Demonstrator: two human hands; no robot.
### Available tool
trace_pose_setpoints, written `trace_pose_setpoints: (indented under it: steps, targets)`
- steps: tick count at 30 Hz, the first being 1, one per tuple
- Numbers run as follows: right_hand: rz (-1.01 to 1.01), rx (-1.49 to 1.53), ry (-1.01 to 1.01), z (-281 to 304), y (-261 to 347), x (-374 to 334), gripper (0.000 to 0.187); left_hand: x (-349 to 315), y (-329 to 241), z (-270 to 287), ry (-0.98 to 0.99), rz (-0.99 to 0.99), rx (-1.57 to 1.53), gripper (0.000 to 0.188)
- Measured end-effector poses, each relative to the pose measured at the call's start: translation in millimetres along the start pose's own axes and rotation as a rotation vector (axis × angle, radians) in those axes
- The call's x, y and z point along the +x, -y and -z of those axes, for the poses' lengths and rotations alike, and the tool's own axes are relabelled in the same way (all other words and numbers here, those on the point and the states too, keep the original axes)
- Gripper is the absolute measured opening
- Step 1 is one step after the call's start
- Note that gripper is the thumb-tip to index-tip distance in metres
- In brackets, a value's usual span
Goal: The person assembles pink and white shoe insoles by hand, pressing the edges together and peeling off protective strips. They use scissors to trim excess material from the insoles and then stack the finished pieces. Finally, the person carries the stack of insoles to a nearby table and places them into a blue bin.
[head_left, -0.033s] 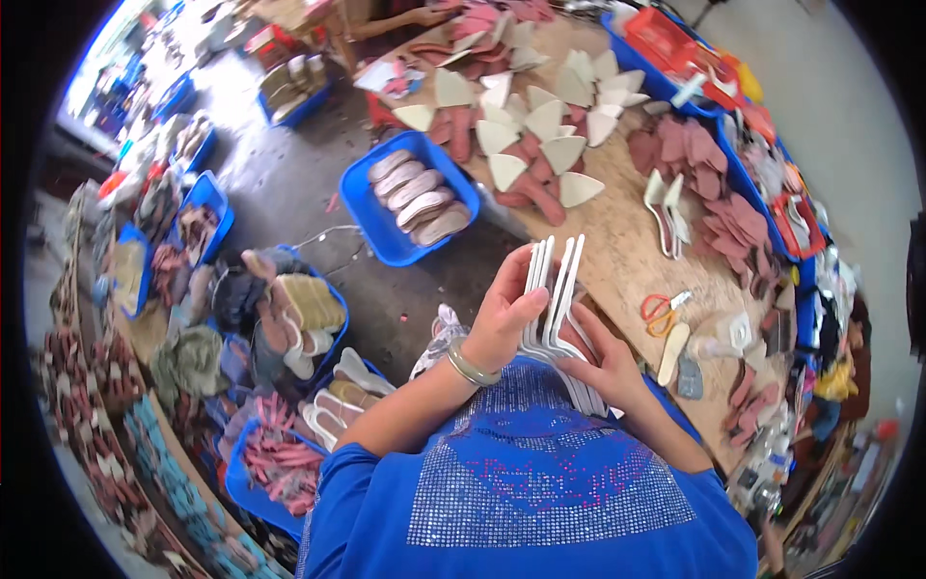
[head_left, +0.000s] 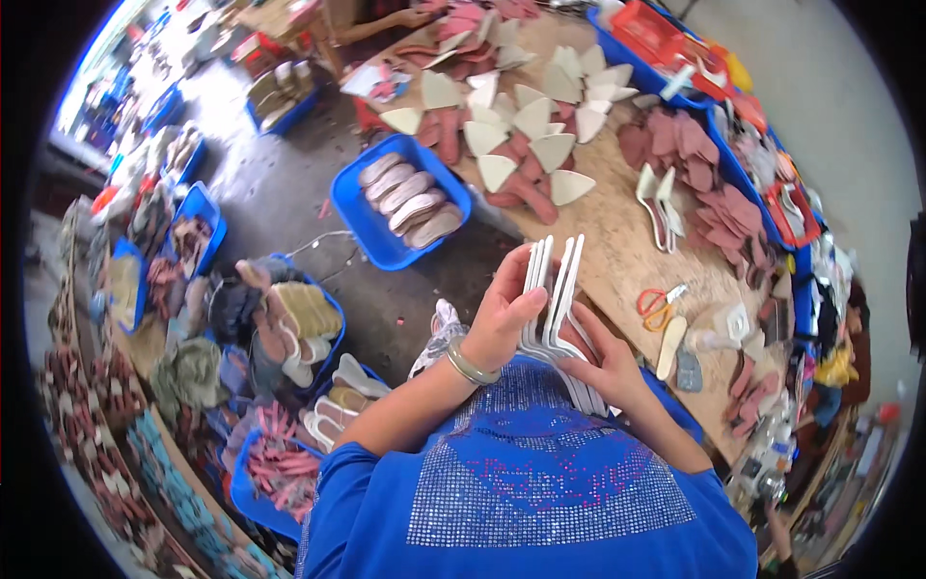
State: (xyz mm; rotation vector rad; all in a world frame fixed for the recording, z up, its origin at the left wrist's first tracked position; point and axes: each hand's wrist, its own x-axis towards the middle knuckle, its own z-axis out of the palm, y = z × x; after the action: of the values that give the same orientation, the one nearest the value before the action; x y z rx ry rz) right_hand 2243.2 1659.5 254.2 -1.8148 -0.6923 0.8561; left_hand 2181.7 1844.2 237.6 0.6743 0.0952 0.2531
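Note:
In front of my chest, both hands hold a stack of thin white shoe insoles (head_left: 560, 307), seen edge-on and bent near the lower end. My left hand (head_left: 503, 317) closes around the upper left side, its thumb across the edges. On the lower right side, my right hand (head_left: 610, 365) grips the same stack with the thumb at the bend. A gap splits the upper ends into two groups. Some pink shows between the stack and my right fingers. Beyond my hands, a pair of pink-and-white insoles (head_left: 661, 207) lies on the wooden table (head_left: 588, 236).
Orange-handled scissors (head_left: 656, 311) and a cream insole (head_left: 671, 347) lie on the table at right. White-tipped pink pieces (head_left: 526, 159) cover its far part. A blue basin (head_left: 347, 207) holds several insoles. At left stand heaped bins (head_left: 338, 328). Another person's arm (head_left: 381, 26) reaches in at the back.
The surroundings have shifted slightly left in the picture. My hands and the stack keep the same place and grip.

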Motion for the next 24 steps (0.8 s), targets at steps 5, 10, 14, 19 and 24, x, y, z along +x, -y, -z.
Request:
trace_pose_setpoints:
  steps: [5, 10, 14, 19, 24]
  targets:
    - [-0.118, -0.160, -0.152, 7.6, 29.1, 1.3, 0.084, 45.7, 7.4, 9.7, 0.176, 0.184, -0.025, 0.066]
    - [-0.269, -0.272, -0.226, 2.5, 62.3, 18.4, 0.088, 88.7, -2.4, 20.9, 0.436, 0.310, 0.008, 0.079]
    - [-0.341, -0.233, -0.229, -3.4, 56.2, 32.2, 0.088, 113.0, -9.9, 29.9, 0.534, 0.395, 0.019, 0.088]
    - [-0.346, -0.135, -0.312, -23.8, 53.6, 49.5, 0.086, 139.7, -32.9, 31.9, 0.616, 0.565, 0.165, 0.085]
    - [-0.405, -0.113, -0.382, -39.7, 55.3, 55.2, 0.086, 152.4, -36.0, 31.5, 0.611, 0.712, 0.139, 0.074]
